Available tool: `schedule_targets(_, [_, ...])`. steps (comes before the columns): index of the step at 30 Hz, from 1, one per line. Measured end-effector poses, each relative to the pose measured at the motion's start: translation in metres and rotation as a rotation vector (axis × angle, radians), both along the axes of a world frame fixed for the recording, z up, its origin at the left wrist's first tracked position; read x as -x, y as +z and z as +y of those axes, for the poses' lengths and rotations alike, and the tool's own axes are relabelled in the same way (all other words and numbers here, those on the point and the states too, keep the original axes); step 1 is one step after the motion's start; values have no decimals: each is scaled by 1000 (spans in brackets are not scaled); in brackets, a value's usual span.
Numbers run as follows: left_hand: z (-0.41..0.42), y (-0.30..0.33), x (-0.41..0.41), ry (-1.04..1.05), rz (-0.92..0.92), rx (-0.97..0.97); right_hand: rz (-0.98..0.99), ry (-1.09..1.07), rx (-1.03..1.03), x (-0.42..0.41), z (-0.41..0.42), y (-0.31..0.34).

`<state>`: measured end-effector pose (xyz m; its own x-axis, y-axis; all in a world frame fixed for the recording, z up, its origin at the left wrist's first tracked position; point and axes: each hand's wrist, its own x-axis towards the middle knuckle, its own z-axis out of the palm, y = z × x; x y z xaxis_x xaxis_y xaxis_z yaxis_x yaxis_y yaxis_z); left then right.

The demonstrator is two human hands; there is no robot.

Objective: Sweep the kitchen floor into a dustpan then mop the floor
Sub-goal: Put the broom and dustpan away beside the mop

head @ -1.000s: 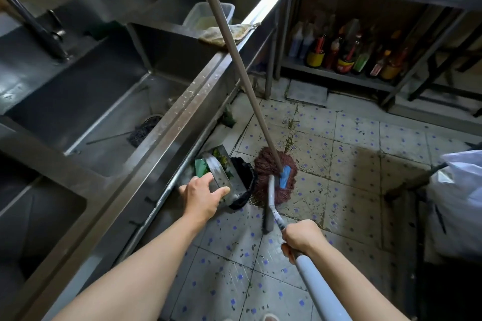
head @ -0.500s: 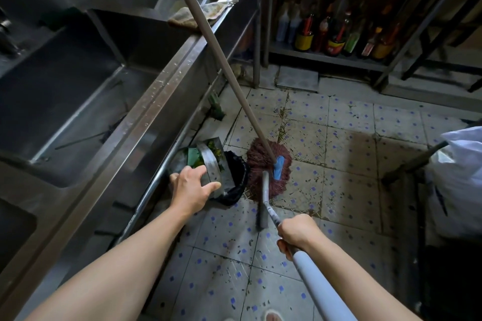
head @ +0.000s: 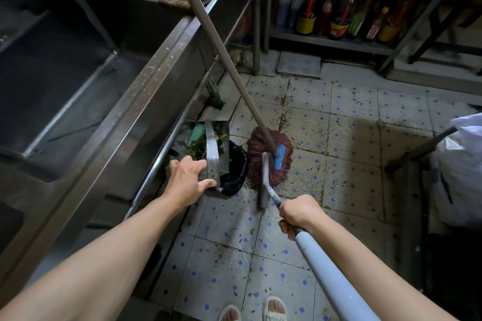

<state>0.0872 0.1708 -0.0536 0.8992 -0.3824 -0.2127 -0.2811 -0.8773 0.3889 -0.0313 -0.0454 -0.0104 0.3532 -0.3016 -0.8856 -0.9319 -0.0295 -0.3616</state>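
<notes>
Compared with half a second ago, the view has tipped a little further down: a pair of pale slippers (head: 254, 310) now shows at the bottom edge, and the steel sink counter (head: 146, 91) and the shelf of sauce bottles (head: 336, 15) sit higher in the picture. The hands and tools keep almost the same arrangement as before.

The left hand (head: 186, 177) reaches forward and down on a straight arm, fingers and thumb clamped on the near edge of the shiny square metal dustpan (head: 216, 154), which sits on the tiled floor (head: 347, 154) just under the counter's front rail. Green leaves and scraps (head: 202, 141) lie inside it, and a black plastic bag (head: 234, 172) is bunched against its right side.

The right hand (head: 298, 212) is curled tight around the long pale grey-blue broom handle (head: 336, 276), knuckles up, the handle running back beside the forearm. Its narrow grey head (head: 264, 180) rests on the tiles, touching the reddish-brown string mop (head: 268, 159) with a blue clip, whose tan wooden pole (head: 216, 41) leans up against the counter edge. A white sack (head: 461, 172) stands at the right.
</notes>
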Motion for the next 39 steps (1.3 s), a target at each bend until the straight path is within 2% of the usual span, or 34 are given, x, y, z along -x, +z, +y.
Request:
schedule_targets(18, [19,-2,3,-50,6,-69,-29,176,153,6,11,20])
schedule_targets(29, [13,5,9,-86,1,-129,-75,282,214,33,29,66])
schedule_targets(39, [21,0,15,-85,-40,-132,-127,423,260,68,41,57])
